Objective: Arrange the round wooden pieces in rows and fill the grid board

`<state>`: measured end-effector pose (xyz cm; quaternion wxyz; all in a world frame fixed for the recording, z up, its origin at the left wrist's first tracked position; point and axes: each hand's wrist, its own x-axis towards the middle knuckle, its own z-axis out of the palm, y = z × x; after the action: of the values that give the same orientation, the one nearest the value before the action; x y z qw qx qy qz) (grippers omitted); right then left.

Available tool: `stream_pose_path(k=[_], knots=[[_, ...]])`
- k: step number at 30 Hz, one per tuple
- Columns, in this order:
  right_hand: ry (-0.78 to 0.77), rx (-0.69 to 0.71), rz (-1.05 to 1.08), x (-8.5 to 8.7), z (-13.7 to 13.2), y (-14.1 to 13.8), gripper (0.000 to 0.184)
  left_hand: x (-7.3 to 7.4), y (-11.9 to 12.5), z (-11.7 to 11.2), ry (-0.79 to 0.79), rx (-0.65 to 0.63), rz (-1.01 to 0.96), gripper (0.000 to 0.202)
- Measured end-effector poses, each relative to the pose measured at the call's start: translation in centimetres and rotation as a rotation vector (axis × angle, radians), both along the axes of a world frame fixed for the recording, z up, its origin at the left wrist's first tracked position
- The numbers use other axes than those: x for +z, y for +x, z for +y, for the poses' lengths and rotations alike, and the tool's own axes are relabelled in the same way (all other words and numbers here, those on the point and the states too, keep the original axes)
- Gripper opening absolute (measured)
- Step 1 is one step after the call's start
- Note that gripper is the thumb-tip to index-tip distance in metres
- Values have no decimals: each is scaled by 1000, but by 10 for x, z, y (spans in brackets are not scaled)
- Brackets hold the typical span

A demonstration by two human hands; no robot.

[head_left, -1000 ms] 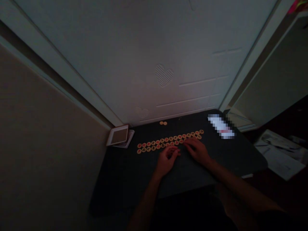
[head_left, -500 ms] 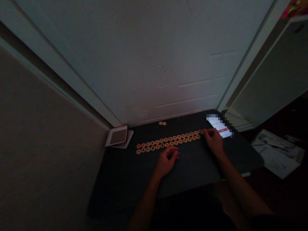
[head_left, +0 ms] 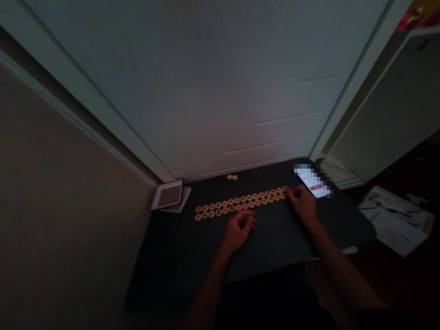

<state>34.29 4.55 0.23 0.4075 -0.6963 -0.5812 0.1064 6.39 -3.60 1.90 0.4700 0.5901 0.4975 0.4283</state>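
Two close rows of round wooden Chinese chess pieces (head_left: 237,200), marked in red and black, run across the dark table. My right hand (head_left: 303,204) is at the right end of the rows, with thumb and fingertips closed together beside the last pieces. Whatever lies between those fingertips is hidden. Just below the middle of the lower row rests my left hand (head_left: 238,230), its fingers loosely curled with a gap to the thumb. Nothing shows in it. Two blank-looking round pieces (head_left: 232,177) lie side by side behind the rows.
A lit phone (head_left: 314,181) lies at the table's right back. Stacked flat frame-like boxes (head_left: 172,197) sit at the left back corner. A white panel with heart reliefs (head_left: 233,111) stands behind the dark table (head_left: 275,247). Papers (head_left: 398,220) lie beyond the right edge.
My right hand has shifted slightly left and down, from the end of the upper row toward the lower row's end. The last upper piece shows more fully. My left hand stays put.
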Motion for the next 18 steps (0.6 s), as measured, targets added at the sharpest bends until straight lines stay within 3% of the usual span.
stream_pose_path(k=[18], knots=[[-4, -11, -143, -8, -1, 3, 41, 4, 1, -1, -8, -18, 41, 22]])
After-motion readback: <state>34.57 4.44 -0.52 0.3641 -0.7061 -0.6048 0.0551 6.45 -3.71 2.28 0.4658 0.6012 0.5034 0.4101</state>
